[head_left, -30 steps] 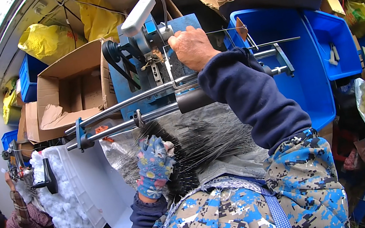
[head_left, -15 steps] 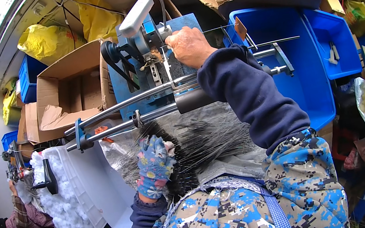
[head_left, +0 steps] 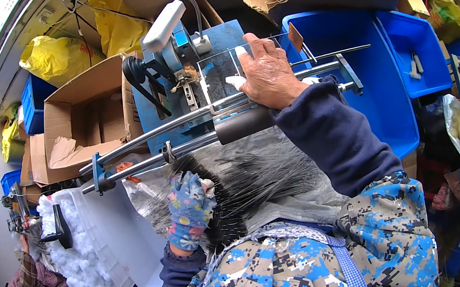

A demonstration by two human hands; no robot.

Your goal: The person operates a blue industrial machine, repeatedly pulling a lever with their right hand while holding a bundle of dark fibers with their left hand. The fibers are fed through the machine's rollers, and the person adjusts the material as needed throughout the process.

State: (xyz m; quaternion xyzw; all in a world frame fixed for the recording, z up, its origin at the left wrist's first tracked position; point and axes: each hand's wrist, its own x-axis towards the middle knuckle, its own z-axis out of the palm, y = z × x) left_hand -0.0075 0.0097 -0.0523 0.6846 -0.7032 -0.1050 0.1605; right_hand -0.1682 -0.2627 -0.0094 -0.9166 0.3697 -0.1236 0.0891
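Observation:
My right hand (head_left: 272, 72) is over the bench machine (head_left: 184, 69), with its fingers spread. White wraps cover the tips of its thumb and index finger. Beside these fingers is a thin upright metal rod frame (head_left: 203, 84); I cannot tell whether they touch it. My left hand (head_left: 190, 202), in a blue flowered fabric glove, rests curled at the left edge of a dark bristly bundle (head_left: 222, 221). Whatever its fingers hold is hidden. A heap of thin metal wires (head_left: 274, 172) lies to the right of that bundle, on a grey sheet across my lap.
Two steel rails (head_left: 150, 137) cross in front of me. Blue bins (head_left: 380, 112) stand to the right, an open cardboard box (head_left: 86, 122) to the left. A white tub (head_left: 127, 239) sits beside white fluffy pieces (head_left: 79, 260). Other people work at both sides.
My right hand has come away from the motor's end, moving right and slightly nearer, and its fingers have spread. The left hand stays beside the bristly bundle. The view has shifted slightly.

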